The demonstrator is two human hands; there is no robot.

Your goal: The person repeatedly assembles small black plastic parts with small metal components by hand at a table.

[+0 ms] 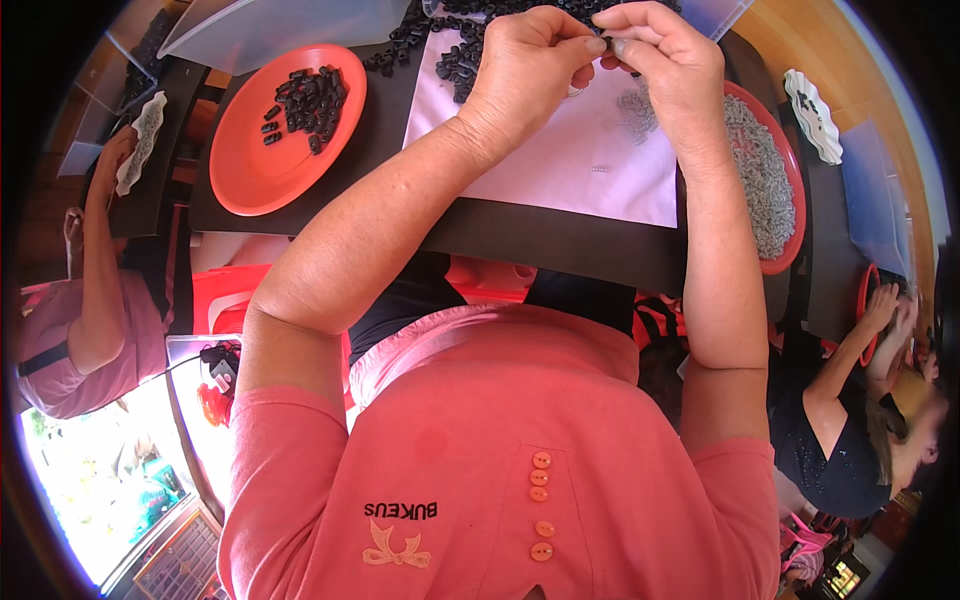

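Note:
Both hands meet above the far part of a pale cloth [570, 185]. My left hand [530, 70] is closed in a pinch, thumb against fingers. Facing it, my right hand [665, 55] pinches too, its fingertips nearly touching the left ones. A small black part [608, 42] shows between the fingertips, mostly covered by them. Beyond my left wrist lies a heap of small black parts [458, 70]. Close to my right wrist is a little pile of small grey pieces [637, 115] on the cloth; their kind is too small to make out.
At left, an orange-red plate [240, 180] bears more black parts [312, 105]. A red bowl [797, 205] full of grey pieces [757, 175] stands right of my right forearm. Clear plastic bins [270, 35] line the far side. Other people sit at both sides, one's hands [890, 310] at right.

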